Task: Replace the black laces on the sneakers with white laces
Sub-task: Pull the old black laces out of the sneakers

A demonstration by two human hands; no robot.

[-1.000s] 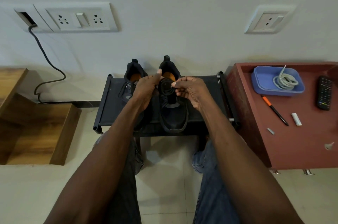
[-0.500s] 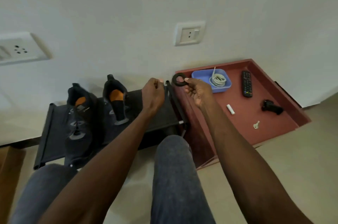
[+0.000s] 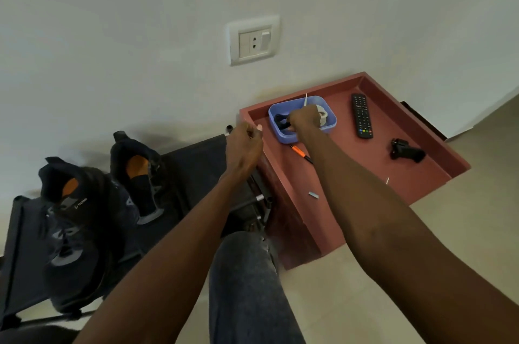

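Two black sneakers (image 3: 92, 203) were seen on a dark rack (image 3: 196, 158), well to the left of both hands. The left hand (image 3: 243, 147) was held over the rack's right end with its fingers (image 3: 254, 130) curled in, nothing visibly gripped. Further right, the right hand (image 3: 304, 120) was lowered into a blue tray (image 3: 328, 121) on the red counter (image 3: 351, 175), its fingers closed around the coiled black lace (image 3: 280, 121). The white laces (image 3: 323, 114) lay just behind those fingers.
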